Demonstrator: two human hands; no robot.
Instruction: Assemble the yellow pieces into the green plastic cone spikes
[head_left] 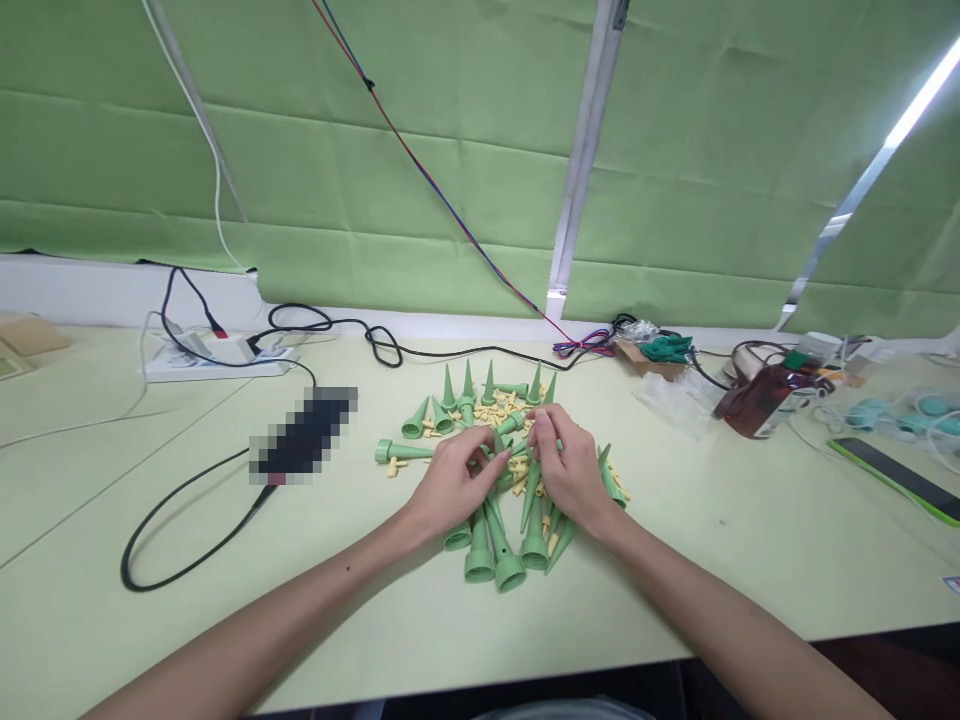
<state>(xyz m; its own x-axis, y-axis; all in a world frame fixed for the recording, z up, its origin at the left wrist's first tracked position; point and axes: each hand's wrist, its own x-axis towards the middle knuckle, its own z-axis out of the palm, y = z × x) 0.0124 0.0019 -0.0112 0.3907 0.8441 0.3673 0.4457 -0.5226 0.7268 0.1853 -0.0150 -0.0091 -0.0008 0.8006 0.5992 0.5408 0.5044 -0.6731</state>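
Note:
Several hollow green plastic spikes (478,555) with wide round collars lie and stand in a pile on the table, mixed with small yellow plastic valves (517,400). My left hand (459,478) is over the pile's left side, fingers curled and thumb closed on a green plastic spike (501,445), mostly hidden by the hand. To the right, my right hand (568,462) is closed in a pinch above the pile, thumb against forefinger. What it pinches is too small and covered to make out. A few spikes stand tip up behind the hands.
A blurred-out dark device (304,435) with a black cable lies at left. Behind it is a white power strip (217,362). At right are a brown bottle (772,398), a green-edged phone (900,475), clear plastic bags and a cardboard box (649,362). Green curtains hang behind the table.

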